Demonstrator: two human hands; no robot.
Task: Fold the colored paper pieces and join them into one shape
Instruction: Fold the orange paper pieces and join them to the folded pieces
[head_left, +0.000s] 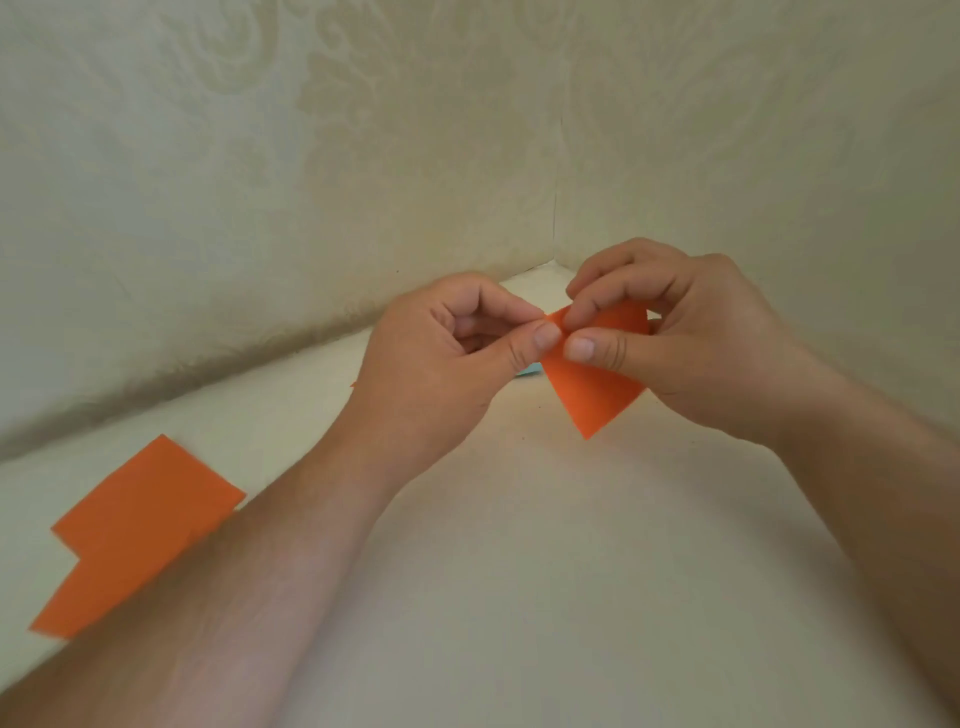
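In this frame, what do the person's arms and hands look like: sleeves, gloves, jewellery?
The left hand and right hand are bare, with no gloves, rings or watch visible. Both forearms are uncovered to the frame edge, with no sleeves in view. Fingernails are short and unpainted.

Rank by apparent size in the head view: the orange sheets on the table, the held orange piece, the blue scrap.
1. orange sheets, though nearer the camera
2. held orange piece, partly covered by fingers
3. blue scrap, mostly hidden

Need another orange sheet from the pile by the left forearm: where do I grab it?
Take the top orange sheet at its far corner, coming from the wall side. That corner lies bare on the table, while the left forearm covers the near edge.
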